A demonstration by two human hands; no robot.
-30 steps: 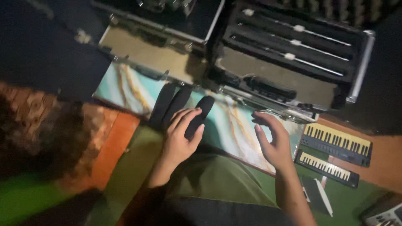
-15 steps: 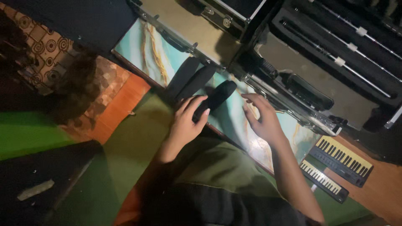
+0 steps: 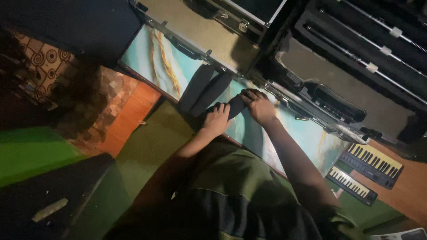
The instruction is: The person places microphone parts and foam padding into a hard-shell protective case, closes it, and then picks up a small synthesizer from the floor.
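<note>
Both hands hold one dark pouch (image 3: pixel 235 106) on the marbled board (image 3: pixel 155 62). The left hand (image 3: pixel 216 119) grips its near end, and the right hand (image 3: pixel 259 106) grips its far end. The pouch lies near the middle of the board, by its far edge. Two more dark pouches (image 3: pixel 204 86) lie just beside it, touching each other. A metal case (image 3: pixel 209 35) sits along the board's far edge. Two small keyboards (image 3: pixel 362 171) lie past the board's right end.

The person wears olive-green trousers, both forearms bare, with no rings, watch or gloves showing.
</note>
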